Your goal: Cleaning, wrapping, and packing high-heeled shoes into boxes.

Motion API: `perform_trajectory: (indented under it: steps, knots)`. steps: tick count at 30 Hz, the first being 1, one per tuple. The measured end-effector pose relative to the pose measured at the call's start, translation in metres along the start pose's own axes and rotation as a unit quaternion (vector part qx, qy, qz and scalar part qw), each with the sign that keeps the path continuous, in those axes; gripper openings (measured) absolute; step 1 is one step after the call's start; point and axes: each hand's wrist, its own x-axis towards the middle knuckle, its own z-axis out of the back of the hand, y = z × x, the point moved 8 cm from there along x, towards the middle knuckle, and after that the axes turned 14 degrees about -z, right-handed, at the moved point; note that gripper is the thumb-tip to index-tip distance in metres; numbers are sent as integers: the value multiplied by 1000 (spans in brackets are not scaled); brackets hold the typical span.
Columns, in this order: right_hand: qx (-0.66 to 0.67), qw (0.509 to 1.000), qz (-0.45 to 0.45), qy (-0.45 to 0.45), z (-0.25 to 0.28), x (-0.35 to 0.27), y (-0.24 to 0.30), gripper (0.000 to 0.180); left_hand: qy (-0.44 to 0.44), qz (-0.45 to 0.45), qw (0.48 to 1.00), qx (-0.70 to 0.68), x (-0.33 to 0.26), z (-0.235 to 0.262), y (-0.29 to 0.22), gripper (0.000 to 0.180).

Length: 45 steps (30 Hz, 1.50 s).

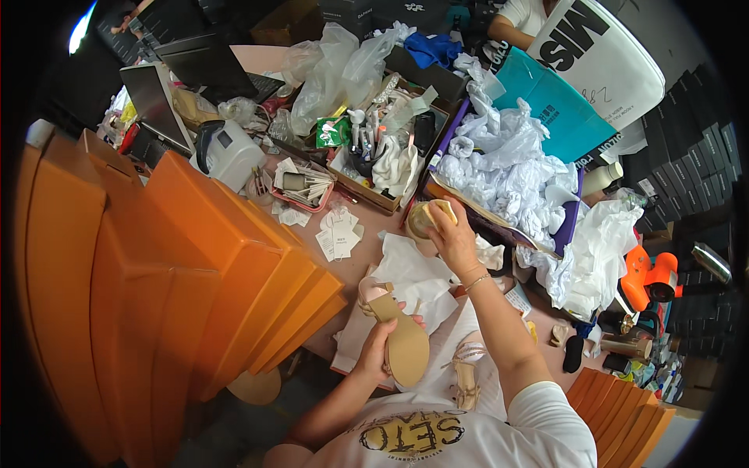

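Left hand (pixel 376 352) fingers grasping tan sandal (pixel 398 331), sole up. Right hand (pixel 451 238) fingers clenched on tape roll (pixel 427 218), over desk (pixel 378 226), white tissue paper (pixel 507 168) just beyond.

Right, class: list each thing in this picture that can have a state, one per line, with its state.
left hand: closed in a grip on the tan high-heeled sandal, sole facing up
right hand: gripping a tape roll, lifted over the table
second sandal: lying in the lap, unheld
laptop: open
orange boxes: closed, stacked
purple box: open, full of white tissue paper
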Motion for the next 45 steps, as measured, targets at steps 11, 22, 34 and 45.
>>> perform_trajectory:
  steps: [11, 22, 34, 45]
  knots:
    - [503, 774, -315, -222, 91, -62, -114, 41, 25, 17, 997, -73, -22, -12, 14, 51]
    - [83, 994, -40, -56, 27, -16, -13, 44, 5, 14, 996, -86, -26, -29, 3, 49]
    - [173, 970, -76, 155, 136, -214, 80, 24, -97, 27, 992, -78, -65, 13, 45, 38]
    - [59, 988, -7, 143, 141, -294, 113, 18, -22, 91, 996, 10, -90, 6, 89, 39]
